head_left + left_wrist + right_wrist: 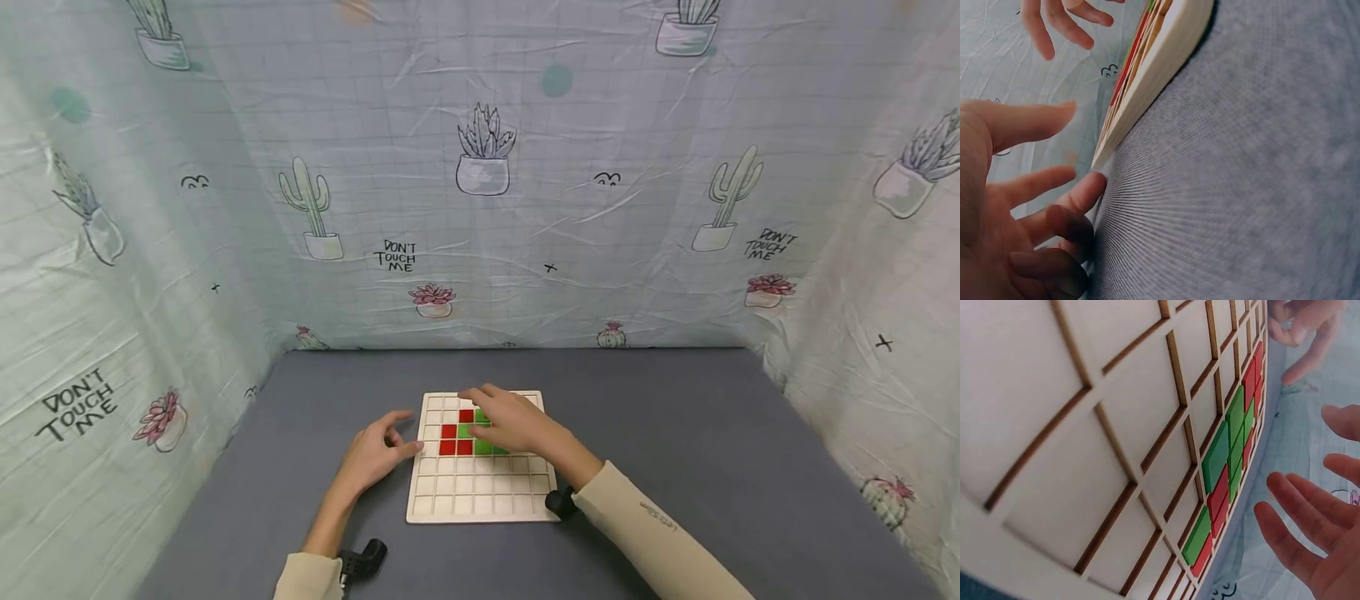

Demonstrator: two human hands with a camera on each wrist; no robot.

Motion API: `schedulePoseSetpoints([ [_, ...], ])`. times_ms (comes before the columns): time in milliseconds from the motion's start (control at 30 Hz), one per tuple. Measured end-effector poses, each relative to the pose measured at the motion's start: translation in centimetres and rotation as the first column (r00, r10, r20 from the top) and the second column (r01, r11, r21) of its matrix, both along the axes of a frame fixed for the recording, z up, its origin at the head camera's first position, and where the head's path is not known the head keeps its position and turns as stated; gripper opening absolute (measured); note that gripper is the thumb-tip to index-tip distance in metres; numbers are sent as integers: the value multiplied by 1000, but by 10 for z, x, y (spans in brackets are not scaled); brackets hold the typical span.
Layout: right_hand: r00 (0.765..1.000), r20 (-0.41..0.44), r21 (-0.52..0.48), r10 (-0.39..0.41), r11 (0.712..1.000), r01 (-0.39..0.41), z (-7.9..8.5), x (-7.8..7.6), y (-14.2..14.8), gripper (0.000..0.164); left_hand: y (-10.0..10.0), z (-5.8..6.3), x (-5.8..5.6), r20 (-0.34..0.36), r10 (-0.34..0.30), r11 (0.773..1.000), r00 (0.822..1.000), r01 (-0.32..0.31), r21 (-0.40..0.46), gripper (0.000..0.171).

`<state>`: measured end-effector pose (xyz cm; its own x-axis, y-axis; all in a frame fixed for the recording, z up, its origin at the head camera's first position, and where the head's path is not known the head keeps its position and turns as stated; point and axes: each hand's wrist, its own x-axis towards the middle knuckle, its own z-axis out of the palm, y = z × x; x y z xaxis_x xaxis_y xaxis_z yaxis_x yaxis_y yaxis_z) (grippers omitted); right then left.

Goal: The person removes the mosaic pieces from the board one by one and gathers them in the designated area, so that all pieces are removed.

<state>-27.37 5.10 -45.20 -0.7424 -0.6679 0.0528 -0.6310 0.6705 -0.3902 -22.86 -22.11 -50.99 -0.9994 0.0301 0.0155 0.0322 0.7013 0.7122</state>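
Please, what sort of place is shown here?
Perhaps a screened work booth: printed cloth hangs behind and on both sides of a grey table, and a grid board lies on it.

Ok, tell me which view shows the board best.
The head view: it takes in the board from above with nearly its whole outline, though the right hand hides part of it. The left wrist view catches only part of its edge, nearly side-on; the right wrist view shows it close up, steeply slanted and cut off.

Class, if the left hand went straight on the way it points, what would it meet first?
The left hand would probably meet the left edge of the wooden board, though depth is unclear.
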Motion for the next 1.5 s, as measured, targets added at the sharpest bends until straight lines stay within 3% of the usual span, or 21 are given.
schedulePoseSetpoints([
  [133,1000,14,-3,11,1000,-11,-3,-6,-6,54,-2,-2,1,41,-27,997,999,24,71,63],
  [400,998,63,-49,29,998,-26,-5,-17,-16,50,-8,-1,0,94,-137,972,986,116,204,79],
  [833,990,96,-60,100,994,-94,-11,-30,-29,41,-19,-7,-1,119,-315,909,942,264,322,91],
  [1100,992,87,-18,94,996,-93,-13,-33,-38,34,-22,-4,0,135,-336,910,932,284,303,91],
  [1500,994,88,19,63,998,-65,-16,-31,-47,30,-23,-6,1,146,-362,892,921,296,342,90],
])
